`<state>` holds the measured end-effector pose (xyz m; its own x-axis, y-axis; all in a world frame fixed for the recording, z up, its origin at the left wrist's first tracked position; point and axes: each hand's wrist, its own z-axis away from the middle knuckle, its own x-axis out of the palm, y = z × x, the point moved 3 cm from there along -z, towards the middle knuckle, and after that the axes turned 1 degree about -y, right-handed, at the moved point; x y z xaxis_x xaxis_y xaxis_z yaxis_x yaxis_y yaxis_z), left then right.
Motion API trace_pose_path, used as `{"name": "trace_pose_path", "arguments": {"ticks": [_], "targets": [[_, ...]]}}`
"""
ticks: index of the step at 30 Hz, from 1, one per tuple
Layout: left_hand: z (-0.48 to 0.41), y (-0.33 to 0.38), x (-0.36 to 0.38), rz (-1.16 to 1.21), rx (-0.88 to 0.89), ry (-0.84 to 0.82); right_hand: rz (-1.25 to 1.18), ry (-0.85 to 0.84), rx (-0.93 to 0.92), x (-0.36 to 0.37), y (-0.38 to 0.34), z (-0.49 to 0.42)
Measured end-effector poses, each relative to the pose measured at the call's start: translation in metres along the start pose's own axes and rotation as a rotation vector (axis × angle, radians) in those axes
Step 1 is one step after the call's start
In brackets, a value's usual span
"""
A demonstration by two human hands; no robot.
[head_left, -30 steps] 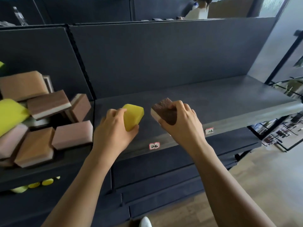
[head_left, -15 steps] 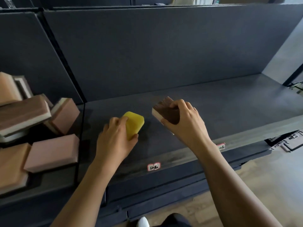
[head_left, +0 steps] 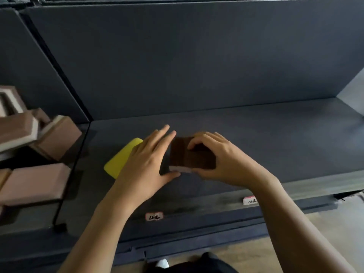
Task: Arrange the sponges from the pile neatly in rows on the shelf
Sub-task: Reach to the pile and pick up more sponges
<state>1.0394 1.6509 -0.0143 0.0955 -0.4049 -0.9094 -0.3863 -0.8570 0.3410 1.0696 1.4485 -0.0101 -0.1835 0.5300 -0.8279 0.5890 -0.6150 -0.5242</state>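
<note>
— Could any writing be read?
— Hardly. A white label [head_left: 154, 216] and a second label [head_left: 249, 200] sat on the shelf's [head_left: 199, 205] front edge, both handwritten, but too blurred to read.

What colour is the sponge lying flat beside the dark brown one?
Bright yellow. The yellow sponge shows best in the head view, the only view here.

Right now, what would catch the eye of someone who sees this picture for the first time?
The bright yellow foam sponge stands out most: it lies flat on the dark grey shelf, left of centre, partly hidden by the left hand. Beside it, the right hand grips a dark brown sponge with a pale base, and the left hand's straight fingers touch its side. A jumbled pile of pinkish-brown sponges sits at the far left.
</note>
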Motion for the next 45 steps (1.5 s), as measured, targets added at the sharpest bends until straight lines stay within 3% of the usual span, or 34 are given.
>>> {"name": "trace_pose_path", "arguments": {"ticks": [5, 11, 17, 20, 24, 29, 34, 38, 41, 45], "targets": [[-0.007, 0.020, 0.019, 0.099, -0.036, 0.023, 0.006, -0.041, -0.068, -0.010, 0.017, 0.008], [-0.012, 0.029, 0.026, 0.116, -0.075, 0.065, -0.094, -0.012, 0.050, -0.019, 0.048, 0.023], [-0.013, 0.041, 0.031, 0.023, -0.037, 0.067, -0.262, 0.004, 0.093, -0.021, 0.064, 0.023], [-0.014, 0.045, 0.029, -0.008, -0.044, 0.109, -0.169, 0.035, 0.055, -0.022, 0.065, 0.023], [-0.014, 0.043, 0.032, -0.006, -0.096, 0.113, -0.193, -0.064, 0.033, -0.018, 0.064, 0.026], [-0.009, 0.045, 0.028, -0.007, -0.104, 0.124, -0.291, 0.100, 0.103, -0.019, 0.067, 0.028], [-0.007, 0.044, 0.032, 0.008, -0.132, 0.058, -0.346, 0.133, 0.175, -0.020, 0.061, 0.025], [-0.009, 0.040, 0.031, 0.022, -0.200, 0.056, -0.148, 0.009, 0.047, -0.016, 0.057, 0.025], [-0.010, 0.037, 0.030, 0.053, -0.207, 0.049, 0.007, 0.084, -0.099, -0.017, 0.050, 0.025], [-0.010, 0.035, 0.030, 0.049, -0.206, 0.035, 0.000, 0.120, -0.101, -0.017, 0.049, 0.023]]}}
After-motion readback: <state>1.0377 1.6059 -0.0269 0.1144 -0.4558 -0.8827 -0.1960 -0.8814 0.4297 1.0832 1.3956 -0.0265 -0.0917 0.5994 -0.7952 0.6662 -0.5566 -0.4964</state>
